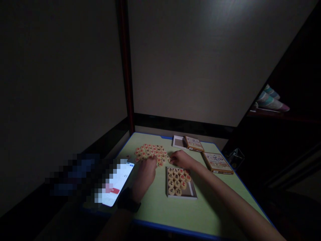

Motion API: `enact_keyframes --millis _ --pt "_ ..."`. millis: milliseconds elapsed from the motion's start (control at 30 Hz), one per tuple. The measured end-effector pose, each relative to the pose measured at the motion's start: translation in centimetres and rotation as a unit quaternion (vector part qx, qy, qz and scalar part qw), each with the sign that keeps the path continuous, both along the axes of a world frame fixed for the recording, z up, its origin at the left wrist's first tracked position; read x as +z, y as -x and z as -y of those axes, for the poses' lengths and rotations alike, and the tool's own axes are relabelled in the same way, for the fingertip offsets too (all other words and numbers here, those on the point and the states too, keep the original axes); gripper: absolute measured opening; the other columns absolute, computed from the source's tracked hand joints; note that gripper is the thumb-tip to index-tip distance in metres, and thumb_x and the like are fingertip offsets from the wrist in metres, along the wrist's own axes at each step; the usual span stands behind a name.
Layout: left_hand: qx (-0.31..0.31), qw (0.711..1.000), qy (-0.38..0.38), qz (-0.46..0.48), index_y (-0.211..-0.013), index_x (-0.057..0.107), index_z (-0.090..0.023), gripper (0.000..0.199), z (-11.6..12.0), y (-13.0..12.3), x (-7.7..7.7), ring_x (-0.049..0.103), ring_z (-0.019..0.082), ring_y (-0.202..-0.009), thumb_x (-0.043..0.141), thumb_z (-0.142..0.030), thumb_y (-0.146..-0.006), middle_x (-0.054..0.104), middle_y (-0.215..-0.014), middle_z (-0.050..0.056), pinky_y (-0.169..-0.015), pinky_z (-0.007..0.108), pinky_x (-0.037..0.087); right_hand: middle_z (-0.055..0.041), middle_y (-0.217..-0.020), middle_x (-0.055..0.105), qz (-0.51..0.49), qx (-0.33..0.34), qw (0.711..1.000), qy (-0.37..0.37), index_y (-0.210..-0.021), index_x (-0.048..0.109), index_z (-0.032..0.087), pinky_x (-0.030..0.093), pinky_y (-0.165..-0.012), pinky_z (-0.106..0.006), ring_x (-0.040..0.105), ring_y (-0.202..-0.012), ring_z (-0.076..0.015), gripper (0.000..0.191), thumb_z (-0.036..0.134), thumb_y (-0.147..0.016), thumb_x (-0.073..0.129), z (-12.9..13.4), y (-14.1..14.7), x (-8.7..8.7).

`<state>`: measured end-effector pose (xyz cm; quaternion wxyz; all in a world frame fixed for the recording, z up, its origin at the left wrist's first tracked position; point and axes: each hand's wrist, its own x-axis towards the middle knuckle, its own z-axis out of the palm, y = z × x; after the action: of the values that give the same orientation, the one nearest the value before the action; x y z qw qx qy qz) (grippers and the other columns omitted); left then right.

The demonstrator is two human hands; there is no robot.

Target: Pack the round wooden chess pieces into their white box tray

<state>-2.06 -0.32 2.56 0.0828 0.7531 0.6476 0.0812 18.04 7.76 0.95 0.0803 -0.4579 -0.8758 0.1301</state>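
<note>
Many round wooden xiangqi pieces (149, 151) with red or black characters lie spread in a patch at the far left of the green table. My left hand (147, 171), a dark band at its wrist, reaches into the near edge of that patch with its fingers closed; what they hold is hidden. At the right edge of the patch my right hand (181, 159) has its fingertips closed on a single xiangqi piece (169, 160). Just nearer to me than my right hand sits an open box tray (189, 195), holding several rows of pieces with black and red characters.
A lit phone (117, 184) lies at the table's left edge. At the far right are an empty-looking box tray (177, 142), a printed box (194, 143) and a larger printed box (218, 163). Walls (185, 63) stand behind the green, blue-edged table (155, 207).
</note>
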Motion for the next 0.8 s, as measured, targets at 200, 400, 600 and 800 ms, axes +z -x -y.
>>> enact_keyframes --millis 200,400,600,800 --pt "-0.014 1.0 -0.007 0.005 -0.106 0.061 -0.014 0.025 0.9 -0.4 0.2 0.068 0.021 -0.093 0.045 -0.003 -0.091 0.071 -0.095 0.013 -0.075 0.028 0.049 -0.0003 -0.07 0.065 -0.068 -0.043 0.997 0.005 -0.084 0.064 0.016 0.035 -0.059 -0.021 0.056 -0.064 -0.013 0.012 0.013 -0.073 0.068 0.3 0.5 -0.4" --pt "-0.111 0.988 -0.098 -0.041 -0.111 0.059 -0.016 0.03 2.0 -4.0 0.4 0.069 0.023 -0.087 0.044 -0.004 -0.088 0.07 -0.096 0.012 -0.074 0.033 0.053 0.0017 -0.068 0.062 -0.118 -0.04 0.992 0.012 -0.079 0.058 0.017 0.035 -0.059 -0.021 0.053 -0.063 -0.0126 0.016 0.006 -0.067 0.06 0.8 0.7 -0.2" --pt "-0.206 0.949 -0.239 0.017 -0.097 0.059 -0.017 0.014 0.7 -6.2 -1.6 0.067 0.027 -0.086 0.052 -0.023 -0.087 0.069 -0.094 0.011 -0.071 0.039 0.055 0.0034 -0.066 0.06 -0.14 -0.026 0.989 0.033 -0.075 0.057 0.017 0.036 -0.056 -0.02 0.051 -0.062 -0.0119 0.019 0.005 -0.06 0.059 0.1 -0.3 -0.1" --pt "-0.289 0.9 -0.308 0.107 -0.075 0.058 -0.018 0.007 0.5 -6.5 -4.5 0.063 0.019 -0.061 0.058 -0.025 -0.074 0.065 -0.068 0.003 -0.061 0.031 0.051 0.0025 -0.065 0.062 -0.146 -0.038 0.987 0.059 -0.072 0.059 0.017 0.038 -0.055 -0.02 0.053 -0.06 -0.0117 0.012 0.009 -0.062 0.059 -0.7 -0.1 -0.5"
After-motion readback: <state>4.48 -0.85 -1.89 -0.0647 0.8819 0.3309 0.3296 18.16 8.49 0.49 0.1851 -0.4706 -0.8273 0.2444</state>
